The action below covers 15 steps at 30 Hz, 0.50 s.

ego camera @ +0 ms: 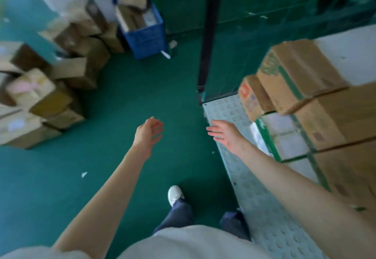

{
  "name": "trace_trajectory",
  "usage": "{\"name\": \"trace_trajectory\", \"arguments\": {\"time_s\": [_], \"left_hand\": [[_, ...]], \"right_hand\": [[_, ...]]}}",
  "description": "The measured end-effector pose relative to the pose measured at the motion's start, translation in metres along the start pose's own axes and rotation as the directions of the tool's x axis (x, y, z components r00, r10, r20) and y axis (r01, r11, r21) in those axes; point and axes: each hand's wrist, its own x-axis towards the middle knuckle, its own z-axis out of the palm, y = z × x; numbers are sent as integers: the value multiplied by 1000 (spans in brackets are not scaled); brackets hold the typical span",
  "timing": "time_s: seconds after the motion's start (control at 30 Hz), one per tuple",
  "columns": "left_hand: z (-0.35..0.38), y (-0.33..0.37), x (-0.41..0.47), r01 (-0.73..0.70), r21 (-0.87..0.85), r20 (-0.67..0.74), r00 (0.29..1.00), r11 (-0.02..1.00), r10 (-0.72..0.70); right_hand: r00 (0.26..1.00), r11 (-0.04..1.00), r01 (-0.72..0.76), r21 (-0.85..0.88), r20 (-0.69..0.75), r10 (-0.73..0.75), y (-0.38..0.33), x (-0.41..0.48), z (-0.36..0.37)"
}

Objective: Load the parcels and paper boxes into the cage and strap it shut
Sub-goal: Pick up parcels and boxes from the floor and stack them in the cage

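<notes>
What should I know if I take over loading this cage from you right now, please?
Left hand: open, empty, over the green floor.
Right hand: open, empty, over the edge of the cage's perforated grey metal base.
Done: several brown cardboard boxes stacked on that base.
Left: the pile of brown cardboard parcels on the floor at the left, by a blue plastic crate holding more, needs loading; then strap the cage. No strap identifiable in view.

Left hand (150, 132) and right hand (224, 134) extend forward, fingers relaxed, holding nothing. Cardboard boxes (317, 100) stacked on cage floor (262, 204) at right; loose parcels (40, 88) piled at left.
</notes>
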Motion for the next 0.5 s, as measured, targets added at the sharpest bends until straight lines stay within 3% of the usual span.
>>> {"name": "trace_trajectory", "arguments": {"time_s": [0.07, 0.17, 0.3, 0.5], "left_hand": [[-74, 12, 12, 7, -71, -84, 996, 997, -13], [-107, 16, 16, 8, -95, -115, 993, 995, -18], [-201, 23, 21, -17, -246, -242, 969, 969, -44], [-282, 27, 28, -56, -418, -389, 913, 907, -123]], "right_hand": [[997, 996, 14, -89, 83, -6, -9, 13, 80], [992, 989, 39, -142, 126, -21, -15, 22, 121], [964, 949, 72, -306, 267, 13, -28, 40, 234], [915, 872, 138, -469, 397, 69, -48, 65, 344]]}}
